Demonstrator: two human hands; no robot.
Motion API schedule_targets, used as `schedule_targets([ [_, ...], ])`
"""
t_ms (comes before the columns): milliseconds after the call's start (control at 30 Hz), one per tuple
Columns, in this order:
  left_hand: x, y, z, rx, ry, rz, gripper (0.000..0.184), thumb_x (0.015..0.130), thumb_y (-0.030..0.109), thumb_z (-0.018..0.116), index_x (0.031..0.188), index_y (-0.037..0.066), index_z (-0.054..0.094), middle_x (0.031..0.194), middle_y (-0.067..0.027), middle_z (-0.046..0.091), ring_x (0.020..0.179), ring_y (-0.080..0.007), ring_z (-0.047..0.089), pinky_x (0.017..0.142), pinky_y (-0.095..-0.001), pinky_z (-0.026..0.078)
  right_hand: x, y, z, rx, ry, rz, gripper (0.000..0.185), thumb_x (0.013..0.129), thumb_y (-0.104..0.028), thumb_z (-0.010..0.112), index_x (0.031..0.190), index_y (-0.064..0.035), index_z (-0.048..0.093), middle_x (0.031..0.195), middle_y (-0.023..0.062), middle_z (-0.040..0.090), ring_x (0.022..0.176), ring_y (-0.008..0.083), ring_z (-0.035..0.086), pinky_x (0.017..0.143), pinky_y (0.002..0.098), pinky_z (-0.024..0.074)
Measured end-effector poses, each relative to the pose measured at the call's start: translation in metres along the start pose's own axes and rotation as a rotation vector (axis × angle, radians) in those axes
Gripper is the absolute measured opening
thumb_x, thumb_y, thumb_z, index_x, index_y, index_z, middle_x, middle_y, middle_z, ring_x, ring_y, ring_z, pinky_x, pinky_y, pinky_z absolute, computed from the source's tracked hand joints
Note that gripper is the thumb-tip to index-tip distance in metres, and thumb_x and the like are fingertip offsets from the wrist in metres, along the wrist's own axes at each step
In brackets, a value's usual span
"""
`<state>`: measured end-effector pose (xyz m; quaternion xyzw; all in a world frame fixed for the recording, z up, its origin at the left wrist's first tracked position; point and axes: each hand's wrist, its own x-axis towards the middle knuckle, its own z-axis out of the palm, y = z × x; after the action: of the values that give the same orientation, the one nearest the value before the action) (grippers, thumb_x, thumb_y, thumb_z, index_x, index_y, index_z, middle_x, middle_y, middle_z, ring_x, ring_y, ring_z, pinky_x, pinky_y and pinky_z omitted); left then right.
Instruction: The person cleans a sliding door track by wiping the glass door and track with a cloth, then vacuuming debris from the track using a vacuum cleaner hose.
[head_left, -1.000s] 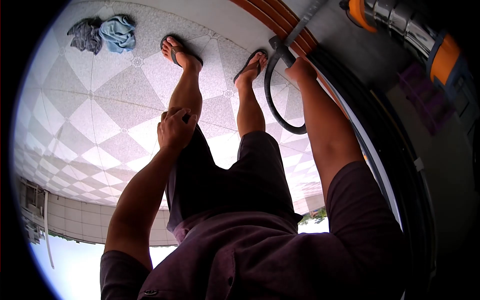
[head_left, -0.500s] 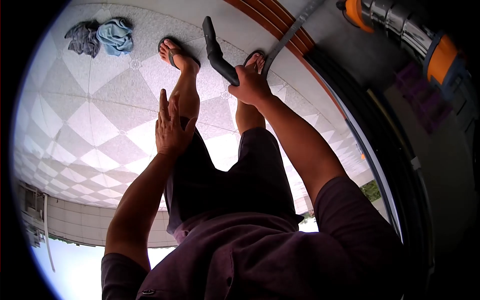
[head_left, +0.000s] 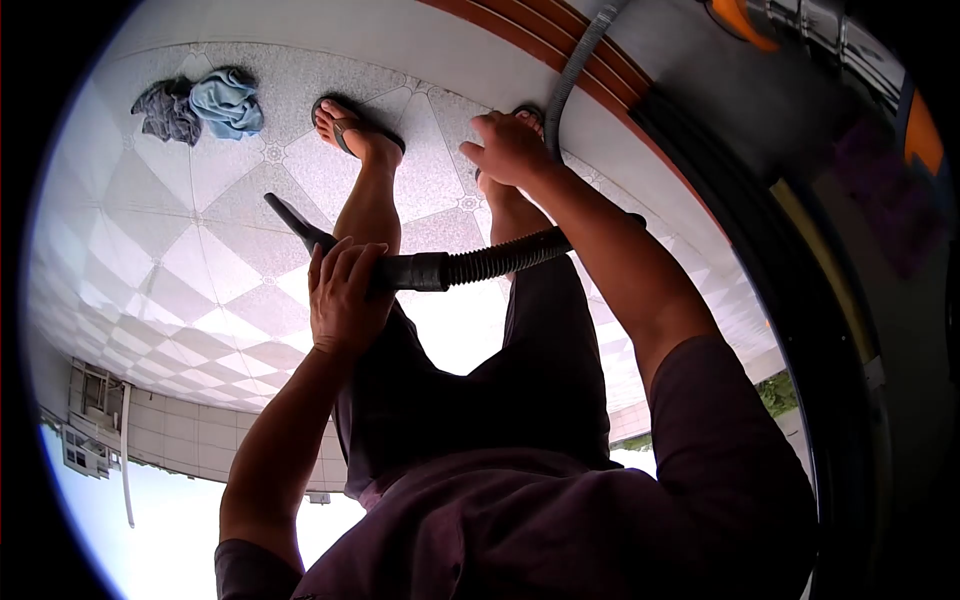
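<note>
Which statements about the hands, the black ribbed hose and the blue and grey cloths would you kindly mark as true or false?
1. The left hand holds the black tapered plastic nozzle. True.
2. The right hand is also closed around that nozzle. False: it is apart from the nozzle.
3. The light blue cloth lies beside the dark grey cloth on the checkered tiled floor. True.
4. The left foot wears a closed white shoe. False: it wears a dark thong sandal.
5. The black ribbed hose crosses in front of the right leg in this view. True.
</note>
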<state>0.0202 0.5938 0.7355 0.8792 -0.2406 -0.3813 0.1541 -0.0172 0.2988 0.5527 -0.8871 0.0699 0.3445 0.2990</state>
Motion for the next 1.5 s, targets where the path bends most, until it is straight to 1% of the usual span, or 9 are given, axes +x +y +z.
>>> schedule_targets([
  [167,0.008,0.004,-0.011,0.08,0.006,0.078,0.042,0.083,0.02,0.081,0.122,0.015,0.067,0.118,-0.0046,0.068,0.132,-0.0321,0.057,0.122,-0.0572,0.031,0.076,0.141,0.038,-0.388,0.038,0.181,0.032,0.096,-0.017,0.056,0.122,-0.0007,0.063,0.128,0.0191,0.064,0.122,0.0352,0.059,0.103,0.0488,0.0492],
  [233,0.01,-0.001,-0.01,0.081,0.03,0.062,0.042,0.081,0.018,0.082,0.12,0.013,0.067,0.117,-0.0058,0.067,0.131,-0.0337,0.059,0.121,-0.0575,0.032,0.09,0.167,0.045,-0.436,0.015,0.241,0.052,0.096,-0.017,0.059,0.145,-0.0001,0.047,0.156,0.0224,0.043,0.147,0.0393,0.038,0.113,0.0465,0.0456],
  [300,0.011,-0.003,-0.011,0.076,0.044,0.076,0.046,0.078,0.015,0.085,0.12,0.012,0.066,0.118,-0.0071,0.067,0.131,-0.0347,0.059,0.122,-0.0571,0.032,0.09,0.203,0.07,-0.464,0.177,0.189,0.057,0.098,-0.016,0.056,0.15,0.0001,0.042,0.161,0.0211,0.037,0.152,0.0401,0.03,0.117,0.0461,0.0416],
  [433,0.012,-0.004,-0.015,0.077,0.029,0.072,0.048,0.079,0.015,0.085,0.122,0.01,0.065,0.117,-0.0073,0.068,0.13,-0.0365,0.059,0.121,-0.0569,0.033,0.07,0.232,0.072,-0.807,-0.029,0.262,0.061,0.104,-0.027,0.044,0.16,-0.0033,0.037,0.169,0.0181,0.03,0.156,0.0372,0.024,0.127,0.0537,0.0186],
  [600,0.012,-0.005,-0.01,0.101,0.046,0.083,0.05,0.079,0.015,0.086,0.124,0.01,0.064,0.116,-0.0081,0.069,0.13,-0.0378,0.06,0.121,-0.0576,0.034,0.083,0.246,0.078,-0.521,0.054,0.3,0.052,0.098,-0.018,0.055,0.147,-0.002,0.052,0.14,0.0199,0.062,0.127,0.0386,0.058,0.112,0.0512,0.0431],
  [733,0.017,0.001,-0.015,0.103,0.025,0.09,0.047,0.082,0.018,0.085,0.123,0.009,0.064,0.116,-0.0084,0.069,0.13,-0.0385,0.06,0.121,-0.0579,0.034,0.101,0.245,0.091,-0.334,0.271,0.311,0.066,0.098,-0.013,0.051,0.161,-0.0179,0.032,0.151,0.0164,0.055,0.13,0.0424,0.056,0.11,0.0557,0.0438],
  [1033,0.014,-0.001,-0.01,0.117,0.018,0.102,0.047,0.085,0.02,0.083,0.126,0.009,0.063,0.118,-0.0095,0.069,0.131,-0.0393,0.059,0.121,-0.0584,0.033,0.098,0.253,0.101,-0.502,0.132,0.31,0.069,0.101,-0.017,0.044,0.167,-0.0203,0.021,0.134,0.021,0.067,0.127,0.0385,0.059,0.105,0.0614,0.0424],
  [1133,0.016,0.001,-0.011,0.104,0.018,0.101,0.048,0.085,0.02,0.083,0.126,0.009,0.062,0.118,-0.0095,0.068,0.131,-0.0394,0.059,0.121,-0.0587,0.033,0.094,0.24,0.09,-0.511,0.062,0.32,0.061,0.1,-0.02,0.052,0.159,-0.017,0.038,0.128,0.0182,0.071,0.121,0.0366,0.062,0.104,0.0553,0.0431],
  [1500,0.021,0.007,-0.013,0.098,0.013,0.083,0.049,0.085,0.021,0.084,0.127,0.01,0.061,0.117,-0.0088,0.068,0.131,-0.0397,0.059,0.121,-0.0593,0.033,0.116,0.271,0.134,-0.277,0.374,0.351,0.069,0.09,-0.011,0.059,0.154,-0.0015,0.034,0.122,0.0275,0.07,0.117,0.0422,0.066,0.101,0.0551,0.049],
])
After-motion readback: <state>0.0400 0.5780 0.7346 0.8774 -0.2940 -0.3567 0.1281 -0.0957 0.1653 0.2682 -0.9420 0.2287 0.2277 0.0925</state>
